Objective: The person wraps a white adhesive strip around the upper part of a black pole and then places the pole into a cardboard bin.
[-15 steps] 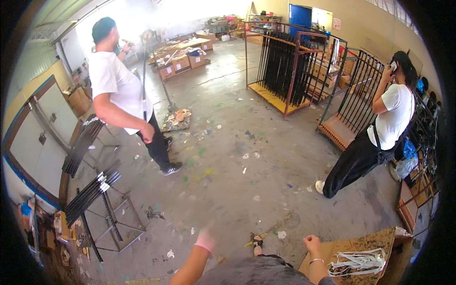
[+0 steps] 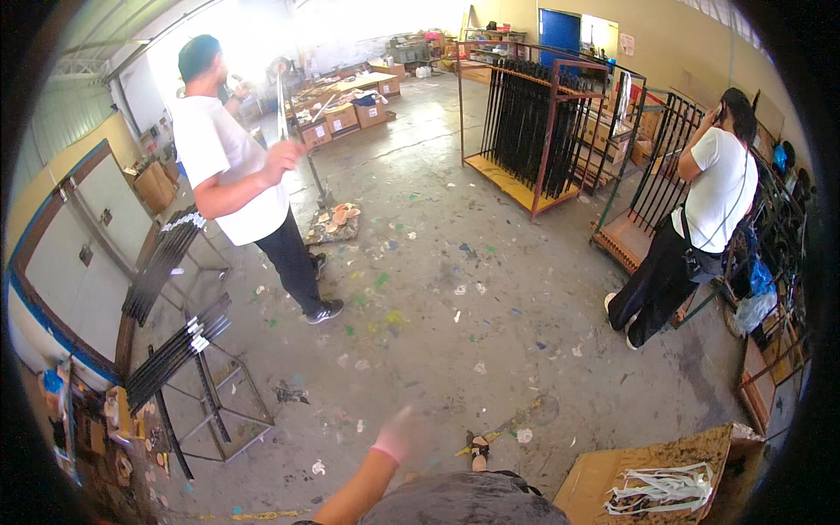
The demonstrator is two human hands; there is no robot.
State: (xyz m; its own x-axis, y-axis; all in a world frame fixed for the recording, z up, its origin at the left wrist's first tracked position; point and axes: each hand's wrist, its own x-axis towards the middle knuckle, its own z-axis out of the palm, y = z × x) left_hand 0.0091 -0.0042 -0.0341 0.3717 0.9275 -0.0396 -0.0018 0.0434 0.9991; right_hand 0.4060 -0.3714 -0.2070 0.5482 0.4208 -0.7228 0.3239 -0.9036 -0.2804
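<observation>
My left hand (image 2: 401,437) reaches out over the floor at the bottom of the view, smeared by motion, so its fingers cannot be made out. A pink band shows at its wrist. Nothing that it holds or touches can be seen. My right hand is out of view. At the lower right, a bundle of white strips (image 2: 661,490) lies on a brown cardboard box (image 2: 604,477), close to my body. My foot in a dark sandal (image 2: 478,448) shows below, beside a yellow mark on the floor.
Black rods lie on metal stands (image 2: 232,411) at left. A person in white (image 2: 232,166) stands behind them, one hand raised. Another person (image 2: 700,210) stands at right beside a rack (image 2: 626,236). A second rack (image 2: 534,131) holds many black rods. Scraps litter the floor (image 2: 420,332).
My right hand has gone out of view. My left hand has shifted slightly right. The person at left has raised a lowered hand; the one at right has turned away and drawn their feet together.
</observation>
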